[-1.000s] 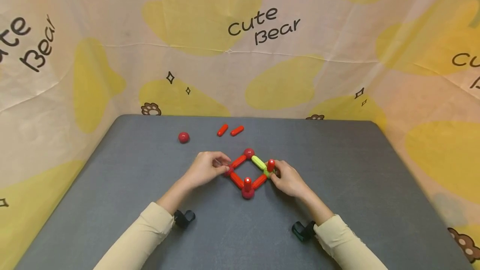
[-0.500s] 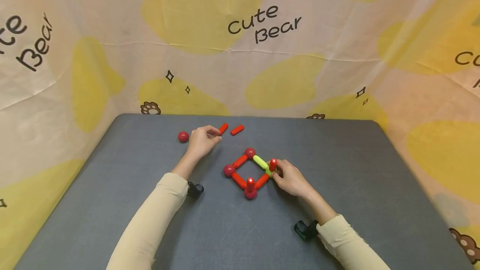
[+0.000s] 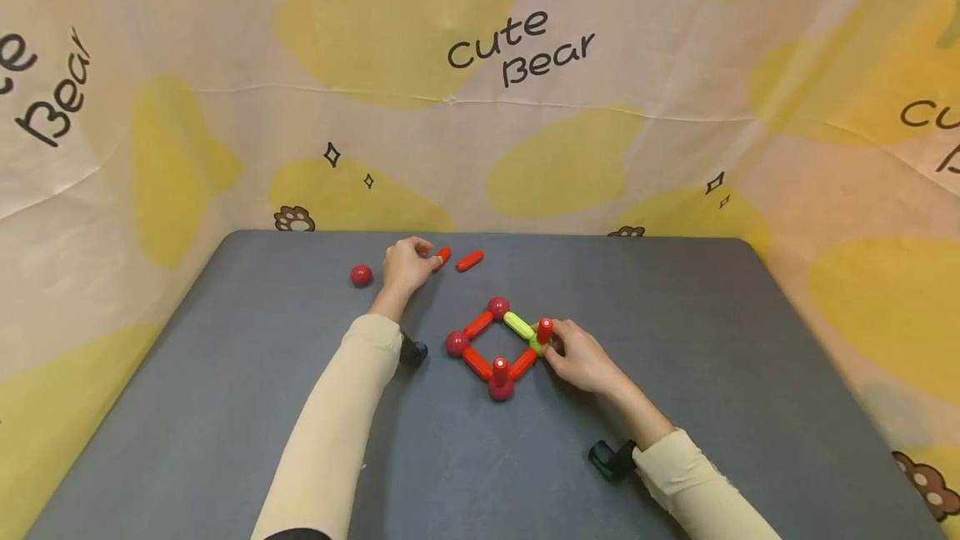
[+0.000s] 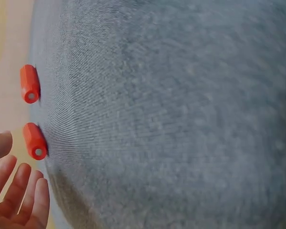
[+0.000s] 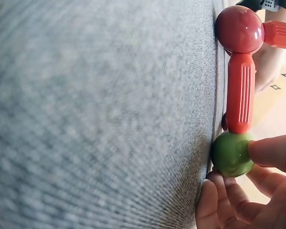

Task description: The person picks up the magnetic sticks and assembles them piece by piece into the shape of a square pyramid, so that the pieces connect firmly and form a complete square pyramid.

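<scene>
My left hand (image 3: 407, 267) reaches over the table's far side, beside a short red magnetic rod (image 4: 35, 141). Its fingers are spread apart in the left wrist view, with nothing between them. A second red rod (image 3: 470, 261) lies just to the right. My right hand (image 3: 582, 358) pinches a green ball (image 5: 231, 153) between thumb and fingers. That ball is one corner of a flat diamond of balls and rods, with red balls (image 3: 457, 344) at the other corners. One side is a yellow-green rod (image 3: 518, 325). Red rods (image 3: 500, 371) stand upright on the near ball and the green ball.
A loose red ball (image 3: 362, 276) rests left of my left hand. The grey table (image 3: 675, 298) ends at a patterned cloth backdrop (image 3: 562, 165). Black wrist-worn devices (image 3: 611, 458) show below both hands.
My left hand has left the diamond's left red ball and moved away to the loose red rods at the back. My right hand stays on the green ball.
</scene>
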The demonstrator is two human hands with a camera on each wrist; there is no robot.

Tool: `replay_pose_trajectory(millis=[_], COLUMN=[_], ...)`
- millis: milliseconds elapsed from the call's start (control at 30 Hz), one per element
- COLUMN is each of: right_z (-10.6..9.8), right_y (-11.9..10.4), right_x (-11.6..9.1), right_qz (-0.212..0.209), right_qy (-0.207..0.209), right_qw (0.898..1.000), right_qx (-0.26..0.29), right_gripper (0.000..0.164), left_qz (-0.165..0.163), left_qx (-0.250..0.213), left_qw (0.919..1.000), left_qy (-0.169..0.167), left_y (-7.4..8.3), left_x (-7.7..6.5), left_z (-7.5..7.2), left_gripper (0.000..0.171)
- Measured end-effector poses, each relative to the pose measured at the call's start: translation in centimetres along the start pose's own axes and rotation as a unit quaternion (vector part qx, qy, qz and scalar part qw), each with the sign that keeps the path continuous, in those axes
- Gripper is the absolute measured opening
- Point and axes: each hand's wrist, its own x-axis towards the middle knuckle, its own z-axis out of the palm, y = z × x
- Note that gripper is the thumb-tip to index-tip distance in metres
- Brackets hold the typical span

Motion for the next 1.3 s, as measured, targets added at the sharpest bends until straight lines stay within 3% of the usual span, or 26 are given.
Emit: replay_pose_trajectory(millis=[200,500,767,967,1167,1300], right_z=[0.1,0.2,0.2,0.2,0.1,0.1], right_y=[0.0,-0.3,-0.3,-0.2,-0.1,0.0], right_x=[0.0,-0.1,-0.1,0.0,0.0,-0.1], right_qz=[-0.004,-0.004,-0.009,-0.008,-0.015,-0.028], right_qy=[0.001,0.000,0.005,0.003,0.003,0.011], right_qw=[1.000,1.000,1.000,1.000,1.000,1.000], right_qx=[-0.001,0.001,0.006,0.005,0.006,0.006], right_gripper=[0.027,0.027,0.028,0.028,0.027,0.027], left_qz=[-0.019,-0.006,-0.001,0.036,0.078,0.111], left_qx=[0.020,0.086,0.075,0.061,0.069,0.062], left_qw=[0.9996,0.9962,0.9970,0.9968,0.9904,0.9869], left_qy=[-0.008,-0.015,-0.017,-0.038,-0.091,-0.099], left_y=[-0.3,-0.3,-0.6,-0.9,-0.6,-0.2], left_x=[0.4,0.8,0.6,0.0,-1.0,-2.1], left_z=[0.8,1.4,1.1,0.5,-0.5,-1.3], left_gripper=[0.033,0.026,0.024,0.029,0.033,0.030])
